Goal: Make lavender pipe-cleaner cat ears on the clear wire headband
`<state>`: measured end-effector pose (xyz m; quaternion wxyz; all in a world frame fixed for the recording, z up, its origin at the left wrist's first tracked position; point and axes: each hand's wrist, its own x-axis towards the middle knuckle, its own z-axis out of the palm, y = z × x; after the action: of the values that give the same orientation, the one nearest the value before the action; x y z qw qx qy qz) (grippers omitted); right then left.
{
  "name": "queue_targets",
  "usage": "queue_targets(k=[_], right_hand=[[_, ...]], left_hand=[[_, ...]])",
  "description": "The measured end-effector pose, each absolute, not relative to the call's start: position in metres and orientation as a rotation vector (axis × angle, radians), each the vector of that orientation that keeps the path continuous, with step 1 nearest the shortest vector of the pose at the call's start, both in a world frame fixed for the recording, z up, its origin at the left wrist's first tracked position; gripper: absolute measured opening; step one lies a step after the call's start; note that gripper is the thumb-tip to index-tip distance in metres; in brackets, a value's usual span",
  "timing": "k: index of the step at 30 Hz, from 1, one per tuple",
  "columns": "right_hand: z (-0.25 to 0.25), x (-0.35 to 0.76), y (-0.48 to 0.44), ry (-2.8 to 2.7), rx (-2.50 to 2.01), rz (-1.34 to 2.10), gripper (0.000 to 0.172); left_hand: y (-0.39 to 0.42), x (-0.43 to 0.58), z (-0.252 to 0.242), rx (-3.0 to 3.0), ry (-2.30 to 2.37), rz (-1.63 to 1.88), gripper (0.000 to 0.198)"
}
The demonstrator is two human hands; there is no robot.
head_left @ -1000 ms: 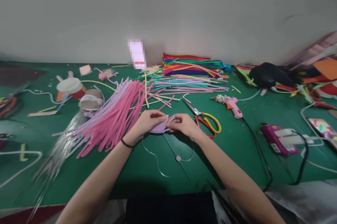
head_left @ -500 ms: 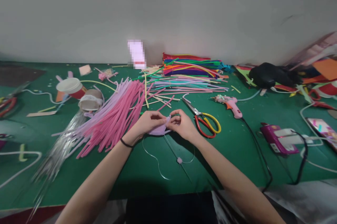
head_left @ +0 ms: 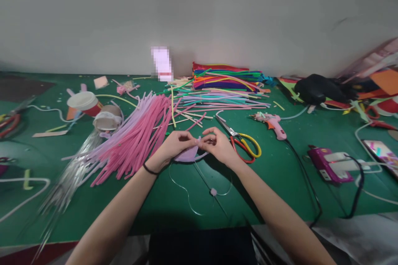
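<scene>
The left hand (head_left: 177, 145) and right hand (head_left: 220, 145) pinch a lilac, curved, soft-looking piece (head_left: 187, 155) between them at its far end, probably light, bendable and best gripped there.

From our head-worn camera, we are looking forward and down along our own forearms (head_left: 121, 207), viewing our left hand (head_left: 176, 145) and right hand (head_left: 220, 148) from nearby. We are taking in a wide stretch of green table (head_left: 275, 169) and, behind it, the gray wall (head_left: 248, 16).
</scene>
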<state>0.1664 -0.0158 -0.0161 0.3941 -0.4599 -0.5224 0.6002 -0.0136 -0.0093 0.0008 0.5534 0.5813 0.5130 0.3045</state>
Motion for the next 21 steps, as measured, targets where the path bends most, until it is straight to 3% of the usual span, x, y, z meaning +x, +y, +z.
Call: queue_targets(k=[9, 16, 21], right_hand=[[-0.011, 0.173, -0.016, -1.342, -1.158, 1.631, 0.034], [-0.012, 0.178, -0.010, -1.495, -1.131, 1.422, 0.023], [-0.008, 0.185, -0.007, -1.441, -1.146, 1.502, 0.030]], left_hand=[[-0.011, -0.015, -0.002, 1.367, 1.205, 0.684, 0.030], [-0.013, -0.013, -0.001, 1.341, 1.186, 0.645, 0.028], [-0.015, -0.006, 0.001, 1.305, 1.154, 0.663, 0.026]])
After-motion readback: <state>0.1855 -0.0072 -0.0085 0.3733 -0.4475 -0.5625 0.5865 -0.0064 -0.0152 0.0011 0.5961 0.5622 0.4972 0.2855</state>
